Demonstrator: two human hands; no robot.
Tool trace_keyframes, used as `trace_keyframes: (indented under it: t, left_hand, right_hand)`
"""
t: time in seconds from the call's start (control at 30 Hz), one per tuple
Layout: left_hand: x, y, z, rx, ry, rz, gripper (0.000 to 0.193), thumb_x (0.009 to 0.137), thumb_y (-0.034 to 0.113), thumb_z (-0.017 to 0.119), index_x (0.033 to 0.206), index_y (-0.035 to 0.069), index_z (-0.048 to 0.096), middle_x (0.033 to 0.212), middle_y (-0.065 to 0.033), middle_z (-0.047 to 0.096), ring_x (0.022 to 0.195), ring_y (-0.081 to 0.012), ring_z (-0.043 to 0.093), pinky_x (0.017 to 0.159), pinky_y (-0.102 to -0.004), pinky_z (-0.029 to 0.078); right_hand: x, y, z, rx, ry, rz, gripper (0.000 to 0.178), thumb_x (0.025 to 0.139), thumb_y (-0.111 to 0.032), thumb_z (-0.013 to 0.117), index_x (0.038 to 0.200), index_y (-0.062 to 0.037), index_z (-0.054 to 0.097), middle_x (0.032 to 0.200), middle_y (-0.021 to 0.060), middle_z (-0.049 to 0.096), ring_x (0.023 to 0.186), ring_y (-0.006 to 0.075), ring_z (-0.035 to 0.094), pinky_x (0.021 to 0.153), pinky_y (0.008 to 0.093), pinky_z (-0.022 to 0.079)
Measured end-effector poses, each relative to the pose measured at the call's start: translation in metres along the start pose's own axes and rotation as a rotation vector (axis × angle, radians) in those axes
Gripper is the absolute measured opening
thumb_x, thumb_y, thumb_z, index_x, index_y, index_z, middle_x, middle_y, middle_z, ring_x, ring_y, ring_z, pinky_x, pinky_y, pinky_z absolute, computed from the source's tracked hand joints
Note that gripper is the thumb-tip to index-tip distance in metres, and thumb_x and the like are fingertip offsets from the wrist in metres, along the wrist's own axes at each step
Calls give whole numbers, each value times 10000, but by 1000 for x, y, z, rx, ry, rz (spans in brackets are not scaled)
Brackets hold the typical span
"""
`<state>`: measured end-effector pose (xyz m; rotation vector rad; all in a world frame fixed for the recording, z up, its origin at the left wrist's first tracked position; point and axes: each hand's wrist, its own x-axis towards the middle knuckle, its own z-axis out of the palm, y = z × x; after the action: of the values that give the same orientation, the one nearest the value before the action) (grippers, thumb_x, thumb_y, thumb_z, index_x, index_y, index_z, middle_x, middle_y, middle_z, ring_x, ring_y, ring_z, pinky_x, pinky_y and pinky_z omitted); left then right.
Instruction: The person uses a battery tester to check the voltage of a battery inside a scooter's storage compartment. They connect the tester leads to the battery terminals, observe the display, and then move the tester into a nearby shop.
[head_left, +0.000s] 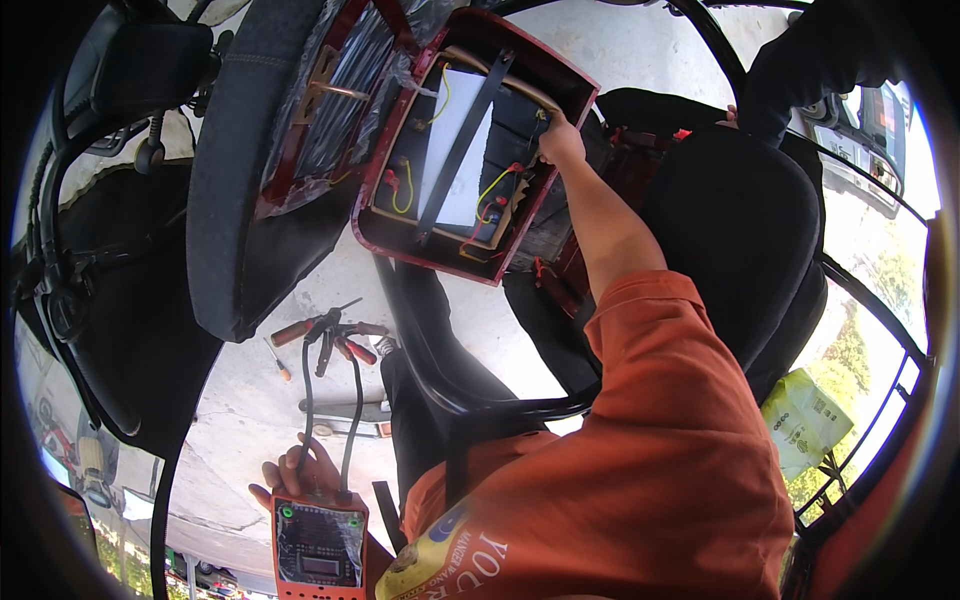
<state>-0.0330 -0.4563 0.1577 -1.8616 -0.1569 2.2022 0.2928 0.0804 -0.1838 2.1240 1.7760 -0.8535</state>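
At the lower left, my left hand (308,472) is closed around an orange handheld battery tester (322,545) with a small screen. Two dark cables run from it to red-and-black clamps (328,328), apart from the batteries. My right arm reaches to an open red metal battery box (483,262). Inside sit dark batteries (512,128) with yellow and red wires, a white sheet (455,150) and a black strap (465,145) across them. My right hand (562,140) is closed at the box's right side, by the cardboard lining; what its fingertips grip is hidden.
A raised black seat (250,170) stands left of the box, and another black seat (735,220) is to its right. A screwdriver (278,362) lies on the concrete floor. Another person's dark sleeve (810,70) shows at upper right. A green-and-white bag (805,420) hangs at right.
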Motion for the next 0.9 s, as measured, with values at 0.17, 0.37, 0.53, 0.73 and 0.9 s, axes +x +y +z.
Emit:
trace_keyframes:
  t: [0.17,0.37,0.53,0.73,0.9]
  left_hand:
    - [3,1,0,14,-5,-43,655,797,399,573,1356,63,512,1085,-85,550,980,-211,567,955,-674,395]
    - [1,-10,-1,-41,-10,-9,660,815,455,593,1331,52,513,959,-79,520,906,-201,546,877,-627,444]
    - [2,-32,0,-174,-5,19,653,823,466,614,1307,40,510,901,-81,482,778,-194,474,800,-555,466]
    - [14,5,-13,59,-134,27,664,804,451,642,1303,33,513,889,-89,477,762,-197,463,770,-543,468]
    - [15,7,-8,216,-115,20,696,742,428,684,1297,36,530,906,-104,508,778,-213,472,790,-567,455]
  right_hand:
    - [-6,-13,-12,63,-34,60,653,789,-20,466,1421,-183,454,792,153,712,622,223,714,580,337,574]
    - [-7,-17,-13,-13,-125,79,668,778,-90,529,1415,-283,472,828,78,736,770,224,731,760,365,551]
    - [-2,-13,-2,-94,-19,73,667,776,-106,541,1415,-284,475,913,90,741,883,245,724,821,375,544]
    - [-9,-18,-17,56,-111,87,646,785,-131,546,1417,-246,476,996,126,731,963,286,706,848,399,537]
    - [2,18,14,-60,56,-28,630,794,-124,517,1416,-220,477,928,142,732,881,300,717,821,413,547]
